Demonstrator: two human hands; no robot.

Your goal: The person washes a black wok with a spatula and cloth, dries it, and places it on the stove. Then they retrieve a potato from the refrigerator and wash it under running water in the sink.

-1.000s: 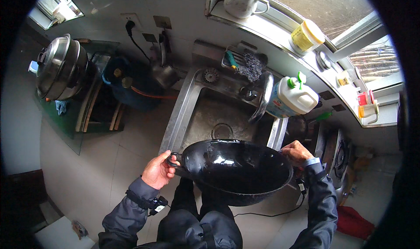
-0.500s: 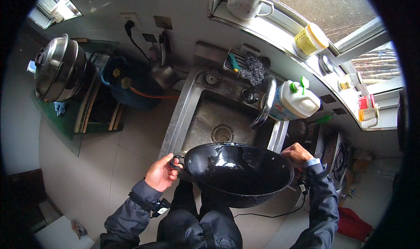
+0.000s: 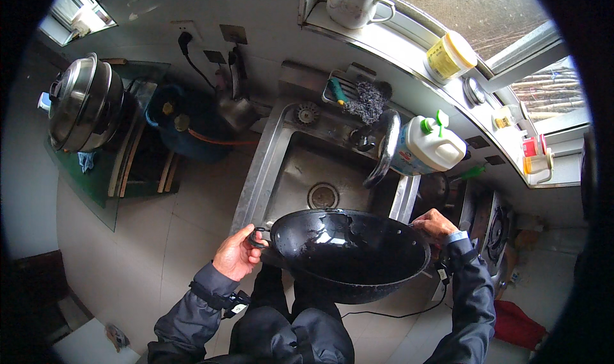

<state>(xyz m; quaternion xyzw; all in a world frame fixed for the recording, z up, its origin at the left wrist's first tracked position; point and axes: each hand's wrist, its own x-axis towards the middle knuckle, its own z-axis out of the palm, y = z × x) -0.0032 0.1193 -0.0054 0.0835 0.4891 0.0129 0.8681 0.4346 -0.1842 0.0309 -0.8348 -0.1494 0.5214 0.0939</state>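
A black wok (image 3: 352,255) with a wet, shiny inside is held tilted over the near edge of the steel sink (image 3: 256,191). My left hand (image 3: 236,254) is closed round the small loop handle (image 3: 257,237) on its left side. At its right side my right hand (image 3: 435,225) grips the other handle, which the fingers mostly hide. Beyond the wok, the sink's drain (image 3: 323,196) shows in the basin floor. A curved faucet (image 3: 385,150) reaches over the basin's right part.
Right of the faucet stands a white jug (image 3: 432,147) with a green cap. Behind the sink lie a steel-wool scrubber (image 3: 368,102) and a green-handled brush (image 3: 338,91) on a rack. A gas stove (image 3: 495,233) is at right, a blue gas cylinder (image 3: 185,124) at left.
The wok and both hands keep their places in the picture. The sink and room behind have shifted very slightly left.
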